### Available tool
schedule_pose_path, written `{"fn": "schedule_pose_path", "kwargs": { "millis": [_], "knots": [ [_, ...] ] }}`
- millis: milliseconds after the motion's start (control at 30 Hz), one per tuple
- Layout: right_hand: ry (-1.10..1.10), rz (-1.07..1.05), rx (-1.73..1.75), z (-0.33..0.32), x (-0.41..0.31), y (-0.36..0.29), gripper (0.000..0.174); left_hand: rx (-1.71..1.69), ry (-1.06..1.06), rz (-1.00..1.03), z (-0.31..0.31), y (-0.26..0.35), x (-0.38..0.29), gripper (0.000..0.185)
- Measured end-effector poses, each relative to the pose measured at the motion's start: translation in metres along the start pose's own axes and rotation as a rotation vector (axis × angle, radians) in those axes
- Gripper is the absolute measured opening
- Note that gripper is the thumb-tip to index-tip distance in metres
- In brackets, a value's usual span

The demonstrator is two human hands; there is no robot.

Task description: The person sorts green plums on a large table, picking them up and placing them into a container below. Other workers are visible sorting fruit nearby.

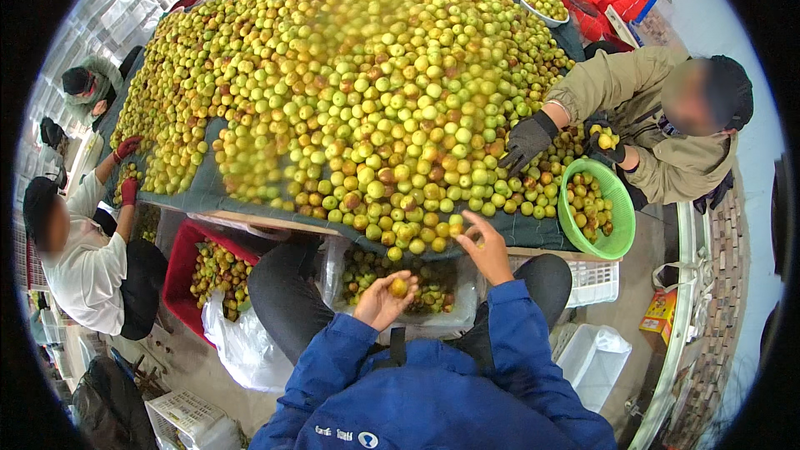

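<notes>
A broad heap of round green, yellow and brown fruits, likely jujubes [375,190], covers a table with dark green cloth [531,231]. My left hand [386,300] is palm up above a lined container [465,309] between my knees and holds one yellow-brown fruit [398,288] in its curled fingers. Many similar fruits lie inside that container. My right hand [485,247] is at the table's near edge, thumb and forefinger at a yellowish fruit [455,229] on the heap's border; whether they grip it cannot be told.
A co-worker's gloved hand [528,140] reaches over the heap at right, beside a green basket [627,225] of fruits. At left sit a red bin [175,281] of fruits, a white plastic bag [250,356] and another person in red gloves [129,190]. A white bowl [553,23] stands at the far right.
</notes>
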State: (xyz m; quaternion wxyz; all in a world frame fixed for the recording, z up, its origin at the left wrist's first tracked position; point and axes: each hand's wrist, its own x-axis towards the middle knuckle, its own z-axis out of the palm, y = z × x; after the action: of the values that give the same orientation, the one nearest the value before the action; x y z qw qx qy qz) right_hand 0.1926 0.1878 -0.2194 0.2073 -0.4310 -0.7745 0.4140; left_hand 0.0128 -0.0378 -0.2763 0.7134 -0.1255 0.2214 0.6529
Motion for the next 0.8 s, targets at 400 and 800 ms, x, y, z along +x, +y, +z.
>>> {"fn": "schedule_pose_path", "kwargs": {
  "millis": [400,800],
  "knots": [
    [-0.383,0.340,1.040,0.034,-0.063,-0.044,0.038,-0.009,-0.102,0.168,0.045,-0.015,0.011,0.046],
    [0.410,-0.002,0.254,-0.108,-0.026,0.004,0.025,0.721,-0.068,0.167,0.075,-0.008,0.002,0.042]
  ]
}}
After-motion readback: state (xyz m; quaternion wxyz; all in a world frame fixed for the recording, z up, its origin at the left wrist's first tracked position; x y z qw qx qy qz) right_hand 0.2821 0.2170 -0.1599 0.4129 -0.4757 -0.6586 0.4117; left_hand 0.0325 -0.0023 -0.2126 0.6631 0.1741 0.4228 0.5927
